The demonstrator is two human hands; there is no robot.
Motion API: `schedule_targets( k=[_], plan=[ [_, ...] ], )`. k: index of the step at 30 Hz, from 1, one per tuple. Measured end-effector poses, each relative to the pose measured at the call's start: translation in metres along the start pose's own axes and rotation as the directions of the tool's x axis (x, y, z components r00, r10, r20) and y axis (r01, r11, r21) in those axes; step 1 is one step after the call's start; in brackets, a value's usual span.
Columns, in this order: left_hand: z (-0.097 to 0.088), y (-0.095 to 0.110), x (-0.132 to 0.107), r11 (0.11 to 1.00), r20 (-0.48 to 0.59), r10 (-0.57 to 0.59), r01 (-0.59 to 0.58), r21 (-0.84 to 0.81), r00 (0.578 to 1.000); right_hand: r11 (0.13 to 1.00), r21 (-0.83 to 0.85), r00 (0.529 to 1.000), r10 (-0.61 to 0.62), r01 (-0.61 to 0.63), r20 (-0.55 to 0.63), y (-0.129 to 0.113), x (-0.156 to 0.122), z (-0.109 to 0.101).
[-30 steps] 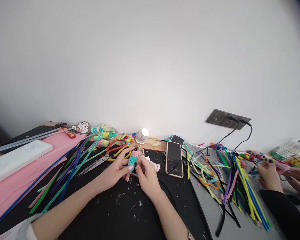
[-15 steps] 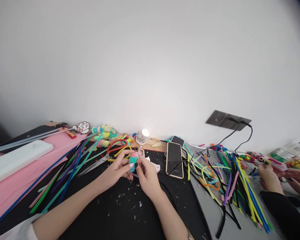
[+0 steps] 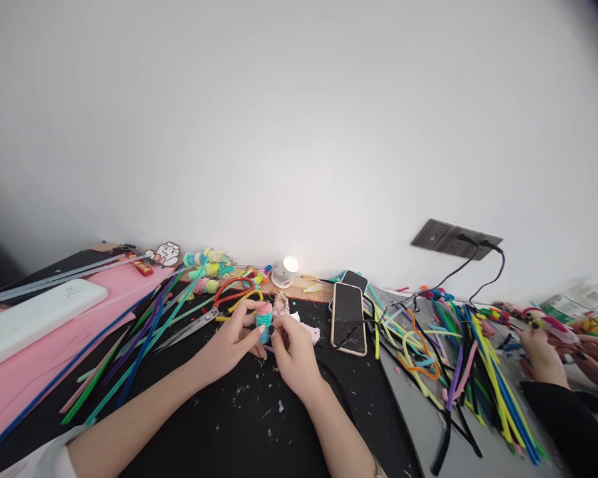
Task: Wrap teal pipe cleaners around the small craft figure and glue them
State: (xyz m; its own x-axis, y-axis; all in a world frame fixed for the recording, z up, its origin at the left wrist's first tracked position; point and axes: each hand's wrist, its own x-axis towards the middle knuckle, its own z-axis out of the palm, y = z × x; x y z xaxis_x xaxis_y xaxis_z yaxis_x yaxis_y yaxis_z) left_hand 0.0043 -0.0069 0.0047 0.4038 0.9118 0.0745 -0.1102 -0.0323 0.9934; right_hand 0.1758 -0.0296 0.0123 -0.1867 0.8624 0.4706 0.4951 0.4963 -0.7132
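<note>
Between my hands stands a small coil of pipe cleaner [image 3: 264, 317], pink on top and turquoise below. My left hand [image 3: 233, 335] is closed around its left side, thumb at the front and fingers behind. At its right edge the thumb and fingers of my right hand [image 3: 293, 345] are pinched together; what lies right between those fingertips is hidden. Scissors [image 3: 199, 323] with red handles lie to the left of my left hand. Just behind the coil is a clear pinkish item [image 3: 281, 304] that I cannot name. A pale purple piece [image 3: 311, 333] shows beside my right hand.
A lit white cup [image 3: 284, 273] stands by the wall. Two phones lie right of centre, the nearer phone [image 3: 349, 318] in a pale case. Loose pipe cleaners [image 3: 498, 392] spread over the right side. Further right, another person's hands [image 3: 545, 355] hold something pink. Pink sheets [image 3: 124, 282] lie left.
The coil is tipped slightly, and my left fingers have shifted a little around it, showing more of its pink top. The other person's hands have moved slightly right.
</note>
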Motion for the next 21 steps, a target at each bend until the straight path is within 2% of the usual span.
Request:
schedule_targets(
  k=[12, 15, 18, 19, 21],
  plan=[
    [-0.002, -0.011, 0.002, 0.997, 0.01, 0.061, -0.062, 0.041, 0.998, 0.994, -0.09, 0.998, -0.061, 0.063, 0.028, -0.003, -0.003, -0.001],
    [-0.002, -0.008, 0.003, 0.998, -0.021, 0.055, -0.054, 0.042, 0.998, 0.992, -0.097, 0.997, -0.074, 0.076, 0.015, -0.002, -0.002, -0.004],
    [-0.002, 0.001, 0.003, 1.0, -0.101, 0.008, -0.008, 0.0, 0.995, 0.982, -0.19, 0.991, -0.022, -0.004, -0.131, 0.002, 0.001, -0.011],
    [-0.001, 0.005, 0.002, 0.999, -0.123, -0.012, 0.008, -0.032, 0.992, 0.965, -0.253, 0.978, 0.019, -0.073, -0.209, 0.004, 0.002, -0.013],
    [-0.001, 0.011, 0.002, 0.992, -0.139, -0.052, 0.036, -0.118, 0.989, 0.899, -0.372, 0.957, 0.143, -0.232, -0.253, 0.007, 0.004, -0.017]
  ],
)
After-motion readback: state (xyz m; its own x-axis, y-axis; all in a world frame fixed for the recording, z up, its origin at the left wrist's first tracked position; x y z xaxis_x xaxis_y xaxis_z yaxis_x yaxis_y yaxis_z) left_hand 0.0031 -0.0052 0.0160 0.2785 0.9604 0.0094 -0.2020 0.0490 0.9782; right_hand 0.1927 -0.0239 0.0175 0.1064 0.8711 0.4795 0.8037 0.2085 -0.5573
